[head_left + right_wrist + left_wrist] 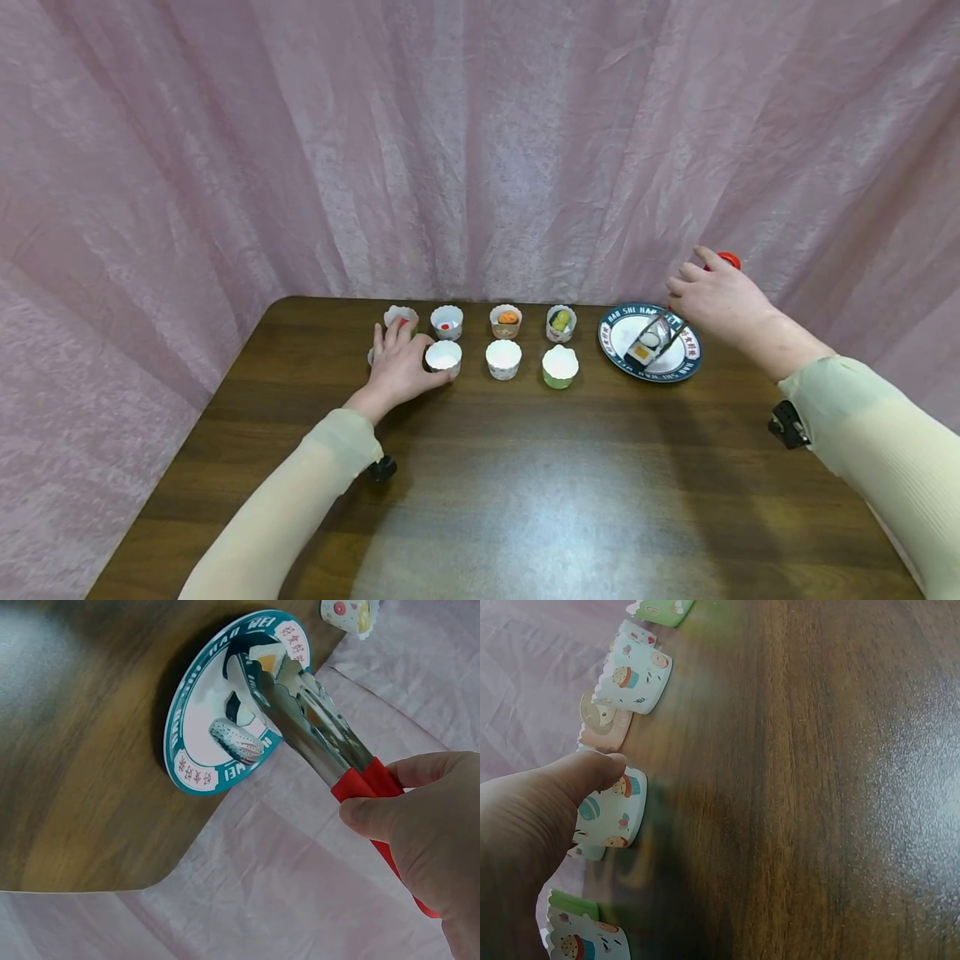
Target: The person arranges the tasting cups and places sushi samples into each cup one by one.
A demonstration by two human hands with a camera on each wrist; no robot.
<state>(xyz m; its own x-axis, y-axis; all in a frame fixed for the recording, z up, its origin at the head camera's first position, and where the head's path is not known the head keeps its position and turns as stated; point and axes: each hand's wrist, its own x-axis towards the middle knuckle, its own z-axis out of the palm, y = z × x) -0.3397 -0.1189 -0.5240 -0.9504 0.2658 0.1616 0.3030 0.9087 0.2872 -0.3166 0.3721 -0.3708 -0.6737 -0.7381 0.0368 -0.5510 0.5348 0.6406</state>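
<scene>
My left hand (399, 367) holds a white paper baking cup (444, 357) by its side. In the left wrist view the thumb lies across that cup's printed wall (630, 814). Its fingers reach over a rear cup (400, 313) with something red in it. My right hand (716, 300) grips red-handled metal tongs (364, 784) above a white plate (606, 335) with a dark teal, lettered rim. The tong tips are at a sushi-like piece with a yellow-and-white top (641, 354). A silvery, patterned oval piece (236, 740) lies beside it on the plate.
Rear cups hold a small red item (445, 327), an orange piece (507, 317) and a green piece (561, 320). In front stand a white cup (503, 360) and a green cup (560, 367). Another cup (370, 357) is mostly hidden by the left hand. Pink curtain (480, 150) hangs behind the wooden table (480, 483).
</scene>
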